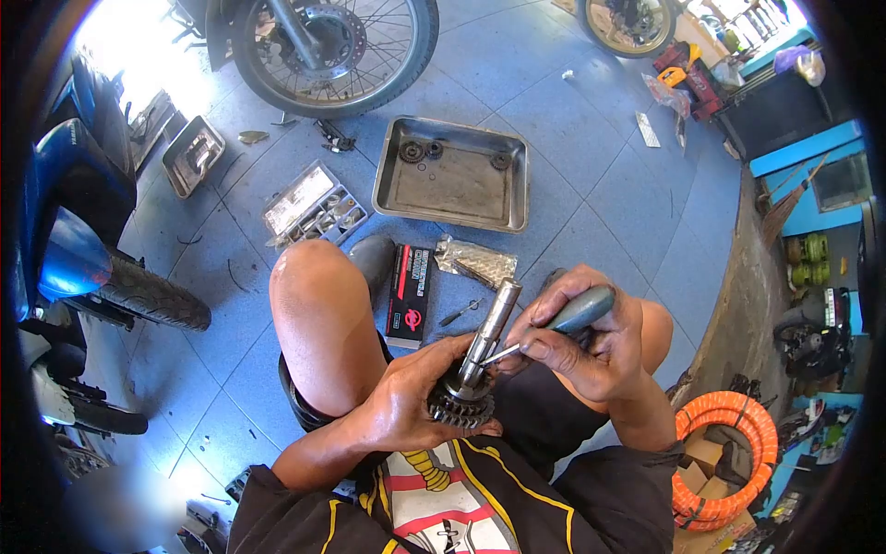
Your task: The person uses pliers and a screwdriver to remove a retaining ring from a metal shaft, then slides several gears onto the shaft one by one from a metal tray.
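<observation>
My left hand [399, 395] is wrapped around a gear shaft [499, 312], a steel shaft with toothed gears at its lower end. The shaft tilts up and away from me, over my lap. A screwdriver [583, 309] with a dark grey-green handle is gripped in my right hand [604, 355]. Its thin metal blade reaches left, and the tip is against the shaft just above the gears. My left fingers partly cover the gears. Between my knees on the floor lie a red and black box [409, 294], a crumpled clear wrapper [480, 261] and a small thin tool [460, 312].
Beyond my knees a metal tray [461, 192] holds several gears and rings. Left of it are a compartment box [318, 208] and a smaller tray [194, 157]. Motorcycles stand ahead, including a front wheel [337, 51], and at left. An orange coil [724, 411] sits at right.
</observation>
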Demonstrator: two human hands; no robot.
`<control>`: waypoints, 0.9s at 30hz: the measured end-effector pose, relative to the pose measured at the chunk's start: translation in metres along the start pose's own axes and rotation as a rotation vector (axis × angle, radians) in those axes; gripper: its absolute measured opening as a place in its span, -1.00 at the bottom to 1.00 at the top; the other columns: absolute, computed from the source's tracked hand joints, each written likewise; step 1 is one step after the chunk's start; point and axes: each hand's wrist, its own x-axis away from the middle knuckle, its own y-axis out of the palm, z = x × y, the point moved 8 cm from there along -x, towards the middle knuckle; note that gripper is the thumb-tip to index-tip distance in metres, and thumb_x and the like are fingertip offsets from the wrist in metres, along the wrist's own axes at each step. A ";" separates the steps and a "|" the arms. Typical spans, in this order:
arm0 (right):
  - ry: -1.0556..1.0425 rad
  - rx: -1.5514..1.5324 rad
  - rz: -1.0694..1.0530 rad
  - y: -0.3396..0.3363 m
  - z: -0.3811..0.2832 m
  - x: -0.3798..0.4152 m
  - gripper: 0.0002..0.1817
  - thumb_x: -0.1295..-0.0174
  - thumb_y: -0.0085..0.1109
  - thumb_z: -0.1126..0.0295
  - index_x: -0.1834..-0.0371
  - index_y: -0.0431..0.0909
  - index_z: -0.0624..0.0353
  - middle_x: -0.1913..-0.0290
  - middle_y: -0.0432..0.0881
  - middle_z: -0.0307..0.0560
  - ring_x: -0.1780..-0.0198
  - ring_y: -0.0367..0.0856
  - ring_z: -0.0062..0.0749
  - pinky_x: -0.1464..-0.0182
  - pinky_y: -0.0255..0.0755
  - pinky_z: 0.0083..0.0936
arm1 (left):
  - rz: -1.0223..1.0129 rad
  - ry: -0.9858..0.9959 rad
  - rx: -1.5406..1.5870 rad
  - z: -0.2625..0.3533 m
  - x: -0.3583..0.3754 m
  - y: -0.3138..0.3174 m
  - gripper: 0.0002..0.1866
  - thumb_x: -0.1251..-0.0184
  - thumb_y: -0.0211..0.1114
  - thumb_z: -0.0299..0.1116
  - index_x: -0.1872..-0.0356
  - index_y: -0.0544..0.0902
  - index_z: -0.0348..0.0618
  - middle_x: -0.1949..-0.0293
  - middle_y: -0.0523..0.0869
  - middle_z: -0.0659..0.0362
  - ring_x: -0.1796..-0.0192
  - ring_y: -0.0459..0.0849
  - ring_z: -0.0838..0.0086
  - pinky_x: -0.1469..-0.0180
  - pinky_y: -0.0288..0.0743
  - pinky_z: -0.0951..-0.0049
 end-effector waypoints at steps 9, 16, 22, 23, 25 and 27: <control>0.234 -0.223 0.051 -0.003 0.010 -0.004 -0.81 -0.32 0.18 0.60 0.09 0.39 0.31 0.25 0.65 0.03 0.25 0.77 -0.33 0.22 0.74 -0.45 | 0.084 0.046 -0.102 0.007 -0.004 -0.004 -0.08 0.23 0.76 -0.20 -0.18 0.47 -0.43 0.17 0.71 -0.01 0.14 0.75 0.31 0.11 0.61 0.38; 0.135 -0.110 -0.013 0.000 0.005 0.004 -0.81 -0.30 0.22 0.60 0.11 0.40 0.33 0.29 0.68 0.02 0.29 0.76 -0.36 0.25 0.71 -0.49 | 0.031 0.070 -0.065 0.013 -0.006 -0.001 -0.06 0.28 0.78 -0.24 -0.19 0.48 -0.47 0.17 0.73 0.05 0.15 0.74 0.40 0.08 0.61 0.43; -0.200 0.230 -0.055 0.010 -0.015 0.005 -0.77 -0.27 0.24 0.63 0.09 0.41 0.28 0.24 0.69 0.08 0.17 0.74 -0.34 0.18 0.63 -0.42 | 0.079 -0.123 0.253 -0.005 -0.003 -0.007 -0.20 0.18 0.75 -0.31 -0.14 0.52 -0.39 0.16 0.73 0.14 0.11 0.65 0.63 0.02 0.57 0.52; -0.178 0.028 0.033 0.003 -0.015 0.006 -0.78 -0.28 0.23 0.63 0.09 0.40 0.27 0.20 0.69 0.11 0.18 0.73 -0.33 0.16 0.62 -0.42 | 0.040 -0.091 0.297 -0.004 -0.004 -0.007 -0.21 0.17 0.73 -0.38 -0.14 0.51 -0.40 0.04 0.68 0.08 0.06 0.67 0.54 -0.02 0.56 0.50; -0.132 -0.269 0.224 -0.007 -0.014 0.012 -0.82 -0.29 0.14 0.64 0.10 0.40 0.27 0.19 0.65 0.15 0.22 0.69 -0.27 0.11 0.60 -0.34 | 0.046 -0.065 0.511 -0.002 -0.006 -0.005 -0.23 0.13 0.70 -0.43 -0.16 0.50 -0.40 -0.02 0.64 0.05 0.03 0.67 0.48 -0.03 0.56 0.46; -0.215 -0.171 0.170 -0.013 -0.013 0.011 -0.83 -0.28 0.11 0.65 0.10 0.40 0.28 0.23 0.63 0.12 0.25 0.66 -0.27 0.11 0.59 -0.31 | 0.028 -0.102 0.849 -0.008 -0.004 -0.004 -0.14 0.11 0.67 -0.46 -0.26 0.37 -0.39 -0.15 0.50 -0.01 0.00 0.69 0.31 -0.04 0.59 0.35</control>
